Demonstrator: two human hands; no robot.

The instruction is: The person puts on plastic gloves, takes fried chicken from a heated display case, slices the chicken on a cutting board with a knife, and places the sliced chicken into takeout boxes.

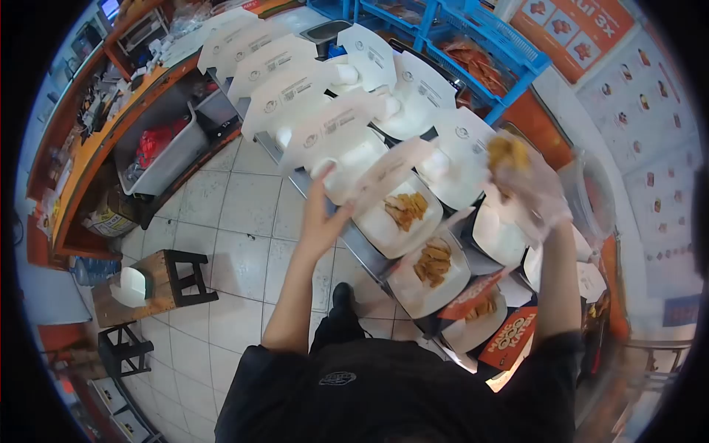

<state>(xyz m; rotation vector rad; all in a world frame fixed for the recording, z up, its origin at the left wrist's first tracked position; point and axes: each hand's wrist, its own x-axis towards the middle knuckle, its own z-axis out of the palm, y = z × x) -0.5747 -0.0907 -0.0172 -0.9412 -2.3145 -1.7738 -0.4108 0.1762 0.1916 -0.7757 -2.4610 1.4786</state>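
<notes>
My left hand [323,221] is bare, its index finger and thumb apart. The thumb is at the lower edge of a raised white lid [391,171] of a paper food box. In that box [375,227] lie golden-brown fried cutlet strips [406,212] beside a white mound that looks like rice. My right hand [533,193], in a clear plastic glove and blurred, is closed around yellow-brown fried pieces [508,153] above the boxes on the right. Nearer me, a second open box [399,284] also holds fried strips [433,263].
Several open boxes with upright lids [281,107] cover the counter. A closed orange box [509,337] sits near my right arm. Beyond are a blue plastic rack [509,63] and a clear tub [588,196]. A wooden stool [159,284] stands on the tiled floor at left.
</notes>
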